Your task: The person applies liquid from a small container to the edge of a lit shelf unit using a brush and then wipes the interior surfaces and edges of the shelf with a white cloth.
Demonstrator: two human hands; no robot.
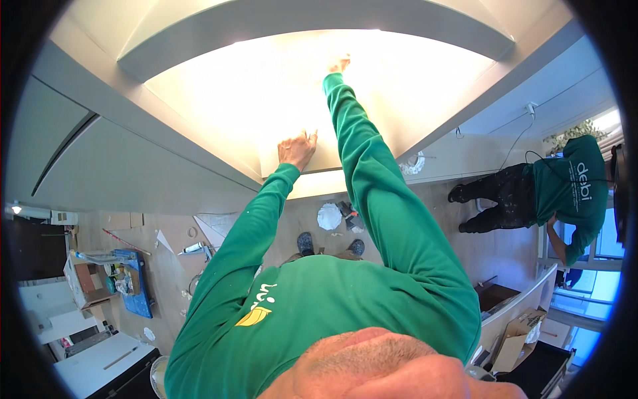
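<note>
White ceiling panel [266, 93], brightly lit and washed out, is being pressed overhead inside a grey recessed frame [199, 40]. It sits directly above the person, both arms raised to it.

Left hand [297, 149] is laid flat near the panel's lower edge, fingers spread and extended, nothing gripped. Right hand [340, 64] is stretched further up onto the panel; glare hides the fingers, so it cannot be told whether they are open or closed on anything. No tool is seen in either hand.

Progress, as judged: panel appears seated in the recess and supported by hand. No fixings, tape or sealant line can be made out on it through the overexposure, so fastening or finishing is probably not yet done. Edge fit against the frame cannot be checked from this view.

Below, on the wooden floor [425, 219]: a white round bucket lid or disc [329, 216], offcuts and scraps [199, 229], a tube that looks like a cartridge [193, 248], a blue work stand [136, 282] loaded with items. Site clean-up is clearly outstanding.

A second person in a green top [571, 189] is bent over near the window [598, 266], well apart, not touching the panel.
</note>
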